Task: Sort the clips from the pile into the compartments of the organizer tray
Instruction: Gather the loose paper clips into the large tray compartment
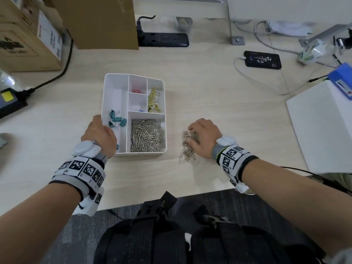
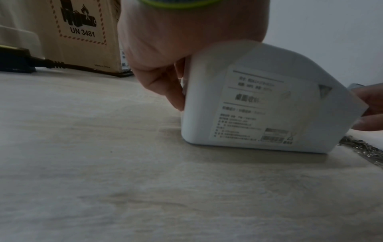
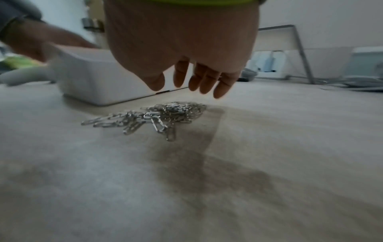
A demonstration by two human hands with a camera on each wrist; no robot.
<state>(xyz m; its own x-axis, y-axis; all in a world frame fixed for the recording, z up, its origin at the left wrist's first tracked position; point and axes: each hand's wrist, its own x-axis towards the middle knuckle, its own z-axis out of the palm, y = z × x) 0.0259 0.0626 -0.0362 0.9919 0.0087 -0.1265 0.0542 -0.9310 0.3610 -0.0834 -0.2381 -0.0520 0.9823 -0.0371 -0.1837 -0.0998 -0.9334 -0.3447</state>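
At centre right of the head view we see the pile of silver paper clips [image 1: 187, 147] lying loose on the pale wooden desk [image 1: 228, 115]. Our right hand [image 1: 204, 138] hovers just above it, fingers [image 3: 208, 81] spread and pointing down, holding nothing in the right wrist view. Just left of the pile sits the white organizer tray [image 1: 106, 103]: silver paper clips fill its lower right compartment, teal binder clips [image 1: 117, 121] lie in the long left one, yellow clips [image 1: 153, 101] upper right, red clips [image 1: 136, 90] top middle. Our left hand [image 1: 99, 134] grips the tray's lower left corner, fingers against the outer wall. A black power strip [image 1: 163, 40] lies at upper centre.
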